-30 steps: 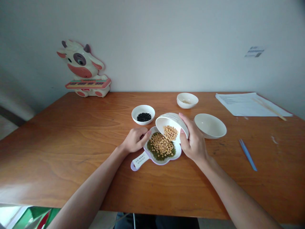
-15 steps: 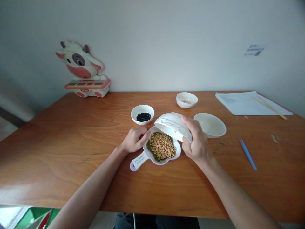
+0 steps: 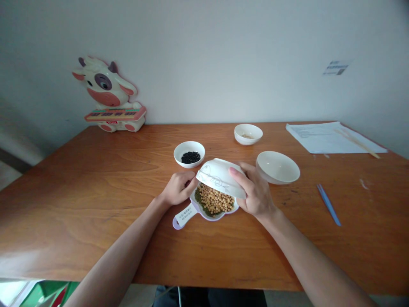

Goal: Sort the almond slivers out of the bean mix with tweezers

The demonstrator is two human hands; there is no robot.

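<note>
My right hand (image 3: 254, 194) grips a white patterned bowl (image 3: 220, 178) turned almost upside down over a lilac-rimmed dish with a handle (image 3: 184, 215). Yellow soybeans (image 3: 216, 201) lie heaped in the dish on top of green beans (image 3: 199, 198). My left hand (image 3: 177, 190) is closed on the dish's left rim and steadies it on the wooden table (image 3: 96, 204).
A small bowl of black beans (image 3: 189, 154) stands just behind the dish. An empty white bowl (image 3: 277, 167) is to the right, a small bowl (image 3: 248, 134) further back. Blue tweezers (image 3: 328, 204), papers (image 3: 330, 137) and a cow toy keyboard (image 3: 108, 97) are around.
My right hand has tipped the patterned bowl from tilted to nearly inverted, and the soybeans have poured out into the dish, covering most of the green beans. The left hand stayed put.
</note>
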